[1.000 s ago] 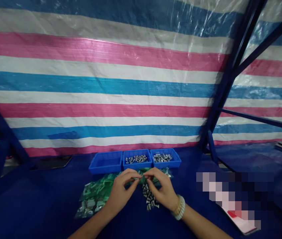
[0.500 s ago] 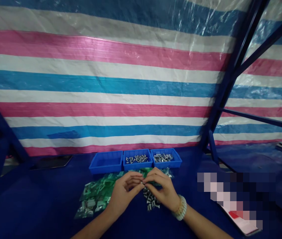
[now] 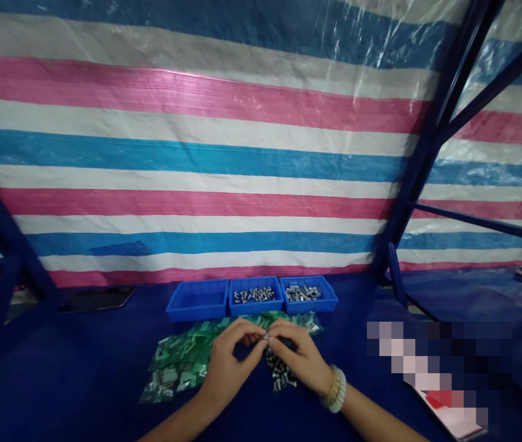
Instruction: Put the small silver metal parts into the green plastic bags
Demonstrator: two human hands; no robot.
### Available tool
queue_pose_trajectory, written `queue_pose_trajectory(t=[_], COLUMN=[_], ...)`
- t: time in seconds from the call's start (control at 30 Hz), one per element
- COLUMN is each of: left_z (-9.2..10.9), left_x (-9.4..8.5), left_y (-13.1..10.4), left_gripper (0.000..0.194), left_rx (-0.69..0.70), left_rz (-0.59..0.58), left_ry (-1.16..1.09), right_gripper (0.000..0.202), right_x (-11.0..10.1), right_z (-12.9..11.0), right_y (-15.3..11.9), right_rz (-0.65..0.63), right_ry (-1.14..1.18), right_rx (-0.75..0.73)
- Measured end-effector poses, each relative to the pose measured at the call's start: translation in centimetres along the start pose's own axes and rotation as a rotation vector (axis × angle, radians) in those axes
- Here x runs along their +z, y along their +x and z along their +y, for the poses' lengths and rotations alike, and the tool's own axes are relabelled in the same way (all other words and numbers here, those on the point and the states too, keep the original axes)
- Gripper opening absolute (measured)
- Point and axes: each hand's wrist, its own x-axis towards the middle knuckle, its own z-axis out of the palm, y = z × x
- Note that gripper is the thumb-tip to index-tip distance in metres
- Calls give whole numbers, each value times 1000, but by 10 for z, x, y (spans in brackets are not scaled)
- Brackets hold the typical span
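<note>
My left hand (image 3: 234, 359) and my right hand (image 3: 301, 356) meet at the fingertips above the blue table. Both are closed in a pinch on a tiny metallic piece (image 3: 265, 337), too small to name. Just below and behind the fingers lies a pile of dark and silver screw-like parts (image 3: 281, 373), partly covered by my right hand. Green and clear plastic bags (image 3: 182, 353) with small parts inside lie beside and behind my left hand. A pale beaded bracelet (image 3: 336, 388) circles my right wrist.
Behind the bags stand three blue bins: an empty one (image 3: 199, 298), one with screws (image 3: 255, 296) and one with metal pieces (image 3: 307, 293). A dark flat device (image 3: 97, 298) lies at the back left. A partly pixelated pale item (image 3: 457, 417) lies right. Blue posts (image 3: 415, 162) frame a striped sheet.
The fingers of both hands have shifted slightly around the tiny piece, with my right fingertips a little lower. The view has moved slightly.
</note>
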Motion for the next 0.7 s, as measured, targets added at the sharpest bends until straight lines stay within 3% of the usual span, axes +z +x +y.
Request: queue_pose_trajectory(t=[0.17,0.33,0.53,0.6,0.7], left_z=[0,-3,-14,-16,-17], left_x=[-5,-14,-30,-33,-31], left_y=[2,37,94,93,72], left_gripper=[12,12,13,14,17], left_rx=[208,345,302,279,242], left_rz=[-16,28,58,47,-118], left_ry=[125,217,392,414,419], right_gripper=[24,34,20,18,17], right_x=[6,2,-8,-9,-8], right_z=[12,7,-2,-1,0], right_y=[-2,1,7,6,4], right_rz=[-103,13,145,160,165], right_ry=[275,275,174,158,124], right_rx=[99,97,138,141,139])
